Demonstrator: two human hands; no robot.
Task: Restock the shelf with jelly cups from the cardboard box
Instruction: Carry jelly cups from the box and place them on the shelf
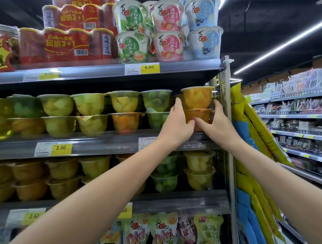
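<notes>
Item: two stacked clear plastic orange jelly cups (197,99), grey metal shelf (101,138). My left hand (176,123) and right hand (220,121) clasped them; best pushed back level, together.

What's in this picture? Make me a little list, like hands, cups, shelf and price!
left hand: grips the bottom orange cup on its left side
right hand: grips its right side
top orange cup: stacked on the bottom one
shelf: orange cups at its right end
neighbours: green cups, just left
price tag: 2.50, further left on that shelf
</notes>
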